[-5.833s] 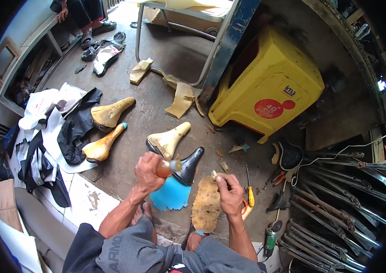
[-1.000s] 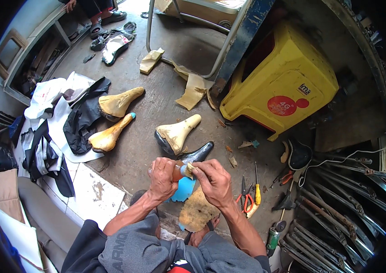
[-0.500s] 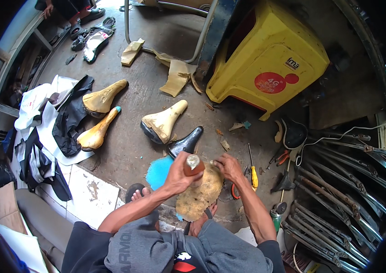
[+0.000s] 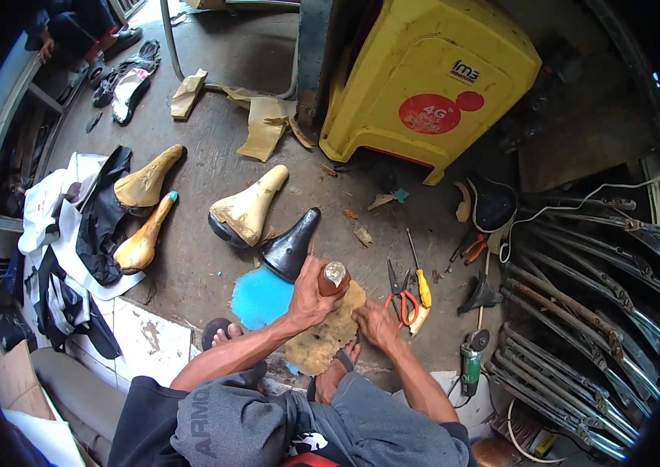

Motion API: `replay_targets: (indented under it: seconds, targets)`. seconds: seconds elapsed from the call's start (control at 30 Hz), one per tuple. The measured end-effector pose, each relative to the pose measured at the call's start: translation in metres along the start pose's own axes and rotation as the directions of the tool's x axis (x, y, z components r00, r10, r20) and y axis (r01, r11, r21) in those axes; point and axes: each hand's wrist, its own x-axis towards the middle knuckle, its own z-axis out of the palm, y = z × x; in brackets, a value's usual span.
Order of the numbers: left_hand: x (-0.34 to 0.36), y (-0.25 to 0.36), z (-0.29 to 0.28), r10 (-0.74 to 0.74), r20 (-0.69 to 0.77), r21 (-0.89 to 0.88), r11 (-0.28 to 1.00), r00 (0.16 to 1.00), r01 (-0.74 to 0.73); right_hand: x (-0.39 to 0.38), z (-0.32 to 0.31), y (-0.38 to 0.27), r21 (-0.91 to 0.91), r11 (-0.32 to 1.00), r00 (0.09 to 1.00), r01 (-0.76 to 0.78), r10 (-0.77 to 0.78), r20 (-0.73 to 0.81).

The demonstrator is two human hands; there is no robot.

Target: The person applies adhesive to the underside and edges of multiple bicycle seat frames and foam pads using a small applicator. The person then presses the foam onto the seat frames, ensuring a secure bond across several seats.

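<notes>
My left hand is wrapped round a reddish-brown cylinder with a worn, pale round end pointing up. Its lower part is hidden, so I cannot tell its kind. Beneath it lies a rough, tan foam sheet with ragged edges, close above my feet. At the sheet's right edge, my right hand has its fingers bent closed on the rim. A flat piece of blue foam lies left of my left hand. Just beyond it is a black bicycle saddle, beside a cream saddle with a black underside.
Red-handled scissors and a yellow screwdriver lie right of my right hand. A green angle grinder and metal tubes are farther right. A yellow plastic stool stands ahead. Another person's hand shows far left.
The view has swung, so the floor things sit farther left. Against the black saddle, my left hand and the cylinder have moved right. My right hand has come nearer me along the sheet's edge.
</notes>
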Motion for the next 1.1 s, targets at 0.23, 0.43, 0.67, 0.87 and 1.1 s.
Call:
replay_targets:
  seconds: [0.23, 0.43, 0.67, 0.87, 1.1]
  targets:
    - [0.037, 0.009, -0.005, 0.061, -0.154, -0.072, 0.995, 0.986, -0.073, -0.004, -0.01, -0.001, 0.336, 0.914, 0.921, -0.227, 0.313, -0.23]
    - [0.058, 0.019, -0.01, 0.133, -0.294, -0.065, 0.985, 0.947, -0.159, 0.053, -0.03, -0.016, 0.305, 0.943, 0.903, -0.132, 0.241, -0.356]
    - [0.038, -0.005, 0.012, 0.173, -0.133, -0.069, 0.981, 0.976, -0.184, 0.065, -0.005, -0.008, -0.007, 0.997, 0.934, -0.081, 0.073, -0.35]
    - [0.044, -0.002, 0.013, 0.237, -0.058, 0.004, 0.971, 0.97, -0.237, 0.02, 0.013, -0.006, -0.066, 0.997, 0.963, 0.027, -0.043, -0.264]
    - [0.045, 0.029, 0.004, 0.257, -0.061, -0.04, 0.965, 0.964, -0.26, 0.018, -0.08, -0.047, 0.484, 0.874, 0.755, -0.044, 0.347, -0.557]
